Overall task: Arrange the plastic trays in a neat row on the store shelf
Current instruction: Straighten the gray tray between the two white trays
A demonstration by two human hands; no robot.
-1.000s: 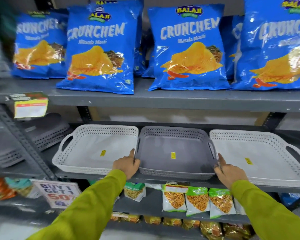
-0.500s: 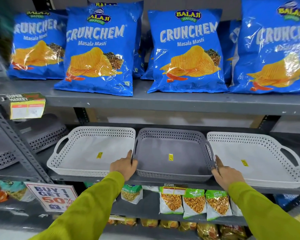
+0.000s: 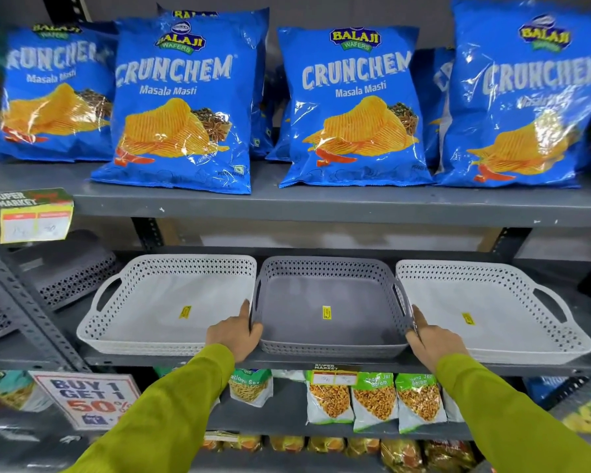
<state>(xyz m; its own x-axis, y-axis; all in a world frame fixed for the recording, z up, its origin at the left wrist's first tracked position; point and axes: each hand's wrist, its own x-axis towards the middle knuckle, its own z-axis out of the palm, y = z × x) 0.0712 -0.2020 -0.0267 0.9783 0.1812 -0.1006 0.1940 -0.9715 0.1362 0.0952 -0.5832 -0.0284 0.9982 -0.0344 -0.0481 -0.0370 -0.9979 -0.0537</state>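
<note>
On the middle grey metal shelf (image 3: 287,361), three perforated plastic trays sit side by side: a white plastic tray with handles (image 3: 164,302) on the left, a grey plastic tray (image 3: 328,302) in the centre and another white handled tray (image 3: 485,308) on the right, their rims touching or nearly so. The left hand (image 3: 234,334) is curled around the grey tray's front left corner, thumb along its side wall, and the right hand (image 3: 432,337) grips its front right corner likewise; both sleeves are olive-green. Blue snack bags (image 3: 352,107) stand on the shelf above, and small green-topped snack packets (image 3: 372,401) line the shelf below.
</note>
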